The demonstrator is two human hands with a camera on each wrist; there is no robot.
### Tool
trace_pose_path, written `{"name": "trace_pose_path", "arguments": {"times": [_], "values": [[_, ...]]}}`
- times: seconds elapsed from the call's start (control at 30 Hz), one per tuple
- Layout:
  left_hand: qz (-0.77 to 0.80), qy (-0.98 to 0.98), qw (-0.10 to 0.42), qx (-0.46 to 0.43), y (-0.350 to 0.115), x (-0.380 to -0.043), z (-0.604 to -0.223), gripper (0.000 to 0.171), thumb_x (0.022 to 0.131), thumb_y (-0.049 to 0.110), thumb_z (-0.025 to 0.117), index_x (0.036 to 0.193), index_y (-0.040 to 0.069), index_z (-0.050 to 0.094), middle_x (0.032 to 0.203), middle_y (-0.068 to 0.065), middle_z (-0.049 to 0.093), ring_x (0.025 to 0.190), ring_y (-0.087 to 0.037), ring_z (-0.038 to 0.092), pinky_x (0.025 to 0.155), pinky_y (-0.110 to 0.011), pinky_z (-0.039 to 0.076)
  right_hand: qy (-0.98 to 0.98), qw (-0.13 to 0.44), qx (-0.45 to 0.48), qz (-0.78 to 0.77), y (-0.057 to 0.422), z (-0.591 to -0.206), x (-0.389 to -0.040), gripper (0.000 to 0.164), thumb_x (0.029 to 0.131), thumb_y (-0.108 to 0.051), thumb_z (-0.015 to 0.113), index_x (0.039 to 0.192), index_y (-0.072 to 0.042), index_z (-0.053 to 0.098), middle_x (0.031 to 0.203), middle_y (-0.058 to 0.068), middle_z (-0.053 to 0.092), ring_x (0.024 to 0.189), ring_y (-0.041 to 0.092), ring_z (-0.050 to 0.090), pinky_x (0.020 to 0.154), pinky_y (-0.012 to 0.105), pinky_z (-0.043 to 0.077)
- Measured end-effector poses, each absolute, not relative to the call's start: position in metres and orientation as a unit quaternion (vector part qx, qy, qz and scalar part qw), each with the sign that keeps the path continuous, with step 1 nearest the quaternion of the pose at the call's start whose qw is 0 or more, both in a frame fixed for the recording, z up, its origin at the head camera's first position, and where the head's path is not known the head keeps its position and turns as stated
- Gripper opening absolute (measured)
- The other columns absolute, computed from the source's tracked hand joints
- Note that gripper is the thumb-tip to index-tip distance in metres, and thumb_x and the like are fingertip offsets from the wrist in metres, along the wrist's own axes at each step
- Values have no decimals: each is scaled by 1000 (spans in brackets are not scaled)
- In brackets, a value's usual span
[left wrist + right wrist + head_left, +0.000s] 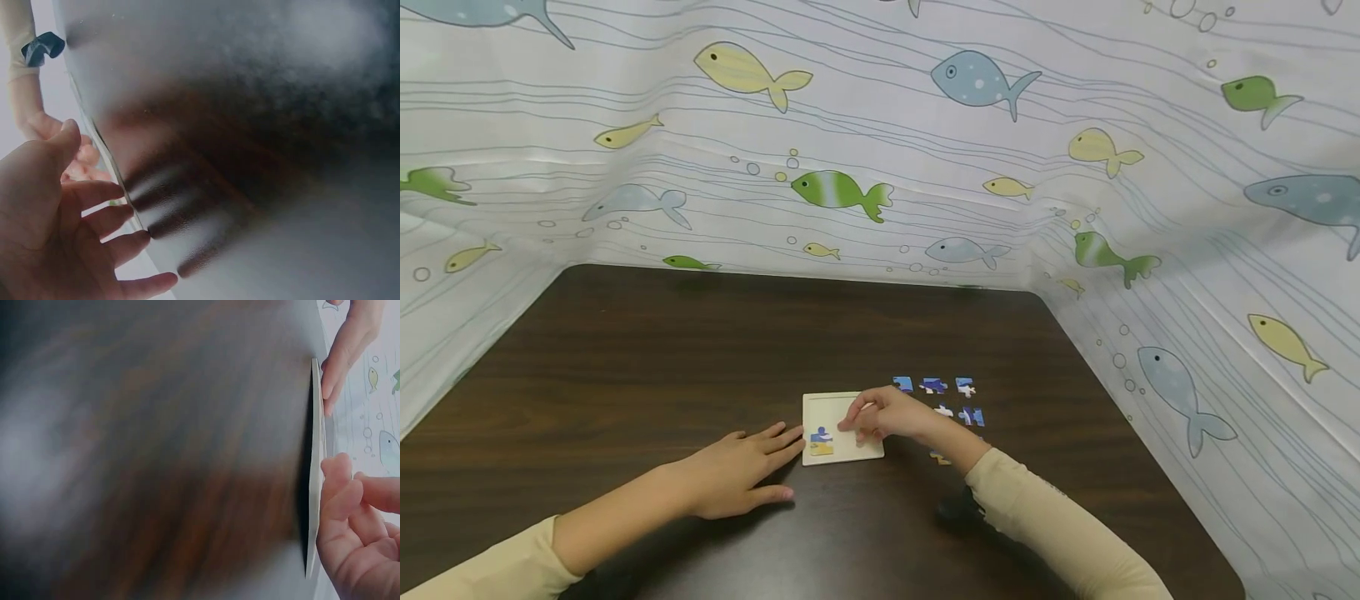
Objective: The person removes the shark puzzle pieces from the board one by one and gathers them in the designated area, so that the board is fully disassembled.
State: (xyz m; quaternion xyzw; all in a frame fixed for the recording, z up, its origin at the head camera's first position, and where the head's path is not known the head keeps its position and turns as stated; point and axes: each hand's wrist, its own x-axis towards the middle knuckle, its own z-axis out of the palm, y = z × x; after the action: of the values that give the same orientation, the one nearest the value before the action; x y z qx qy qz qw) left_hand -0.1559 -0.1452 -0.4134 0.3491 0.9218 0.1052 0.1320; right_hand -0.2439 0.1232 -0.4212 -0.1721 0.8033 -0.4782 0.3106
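A cream puzzle tray (842,404) lies on the dark table in the head view. Joined blue and yellow puzzle pieces (822,442) sit in its near left corner. My left hand (741,468) is spread flat, fingertips at the tray's left edge; the left wrist view shows its straight fingers (128,247) along the table. Over the tray's right half is my right hand (883,414), fingers bent. In the right wrist view, thumb and finger of the right hand (356,512) come together just above the tray's edge (314,487); I cannot tell if a piece is between them.
Several loose blue, white and yellow puzzle pieces (934,386) lie in rough rows right of the tray, some partly hidden behind the right wrist. A white curtain (880,142) printed with fish surrounds the dark wooden table (700,350) at the back and sides.
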Motion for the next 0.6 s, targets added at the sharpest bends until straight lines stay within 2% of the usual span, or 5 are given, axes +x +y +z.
{"name": "trace_pose_path", "arguments": {"times": [0.2, 0.6], "values": [[102, 924, 135, 343, -143, -156, -413, 74, 93, 62, 44, 150, 15, 36, 159, -5, 28, 145, -33, 27, 103, -65, 32, 794, 323, -183, -482, 109, -422, -244, 12, 95, -8, 55, 103, -1, 61, 119, 10, 69, 69, 12, 62, 59, 22, 45], [94, 929, 120, 339, -140, -156, -411, 69, 93, 57, 50, 147, 14, 42, 156, -6, 35, 142, -34, 33, 101, -68, 32, 780, 320, -172, -509, 99, -421, -242, 13, 91, -2, 55, 102, 2, 62, 111, 12, 72, 76, 13, 65, 62, 23, 46]]}}
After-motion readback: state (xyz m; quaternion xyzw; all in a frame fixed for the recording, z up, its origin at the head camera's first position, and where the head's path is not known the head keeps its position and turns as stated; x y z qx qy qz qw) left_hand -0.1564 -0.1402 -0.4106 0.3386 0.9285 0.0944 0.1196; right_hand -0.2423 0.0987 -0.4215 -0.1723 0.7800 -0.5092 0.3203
